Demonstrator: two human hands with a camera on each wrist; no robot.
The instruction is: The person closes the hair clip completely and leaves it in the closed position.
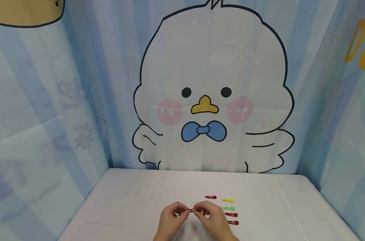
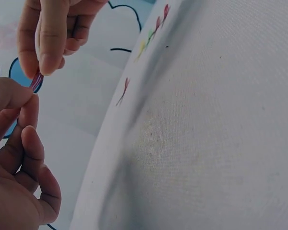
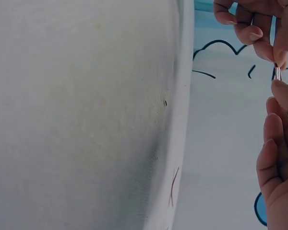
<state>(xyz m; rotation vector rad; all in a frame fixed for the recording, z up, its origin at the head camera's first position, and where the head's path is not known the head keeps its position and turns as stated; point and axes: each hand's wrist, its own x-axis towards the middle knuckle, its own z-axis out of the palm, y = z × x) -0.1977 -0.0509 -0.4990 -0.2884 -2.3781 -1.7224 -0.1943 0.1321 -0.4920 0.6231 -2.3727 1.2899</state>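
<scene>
A dark red snap hair clip (image 1: 192,210) is held above the table between both hands. My left hand (image 1: 172,219) pinches one end between thumb and forefinger. At the other end, my right hand (image 1: 213,218) pinches it the same way. Both wrist views show the clip's thin metal frame between the fingertips, which cover its ends. Beyond the right hand lie a yellow clip (image 1: 228,200), a green clip (image 1: 229,208) and two dark red clips (image 1: 231,214), the nearer ones partly hidden by that hand. Another red clip (image 1: 210,197) lies apart, farther back.
The white-covered table (image 1: 125,201) runs back to a curtain (image 1: 209,60) printed with a chick in a blue bow tie. More striped cloth (image 1: 34,117) hangs along the left side and the right.
</scene>
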